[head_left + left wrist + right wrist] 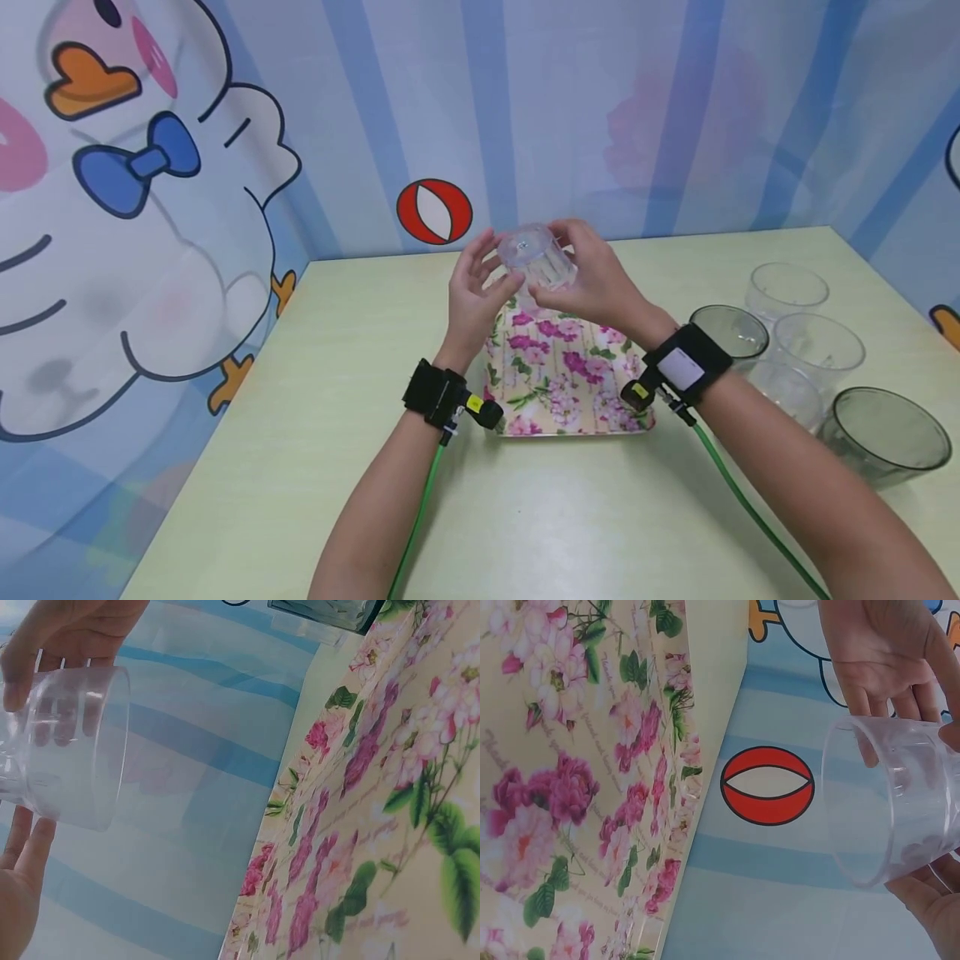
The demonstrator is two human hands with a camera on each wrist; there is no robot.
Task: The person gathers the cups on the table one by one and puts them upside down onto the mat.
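Observation:
Both hands hold a clear plastic cup [536, 258] in the air above the far part of a floral tray [562, 375]. The cup is turned over and tilted, its base up and its wide rim [118, 750] facing down towards the tray. From the left, my left hand [476, 292] grips the cup with thumb and fingers. My right hand [592, 279] grips its other side, the thumb near the rim. Through the clear wall, fingers of the right hand [82, 637] show in the left wrist view. The left hand [889, 656] appears in the right wrist view.
At the right of the table [330, 467] stand several glasses: clear ones [787, 292] and two smoky grey ones, one small [729, 332] and one larger [885, 437]. My right forearm passes close to them. A printed cloth backdrop [570, 125] rises behind the table.

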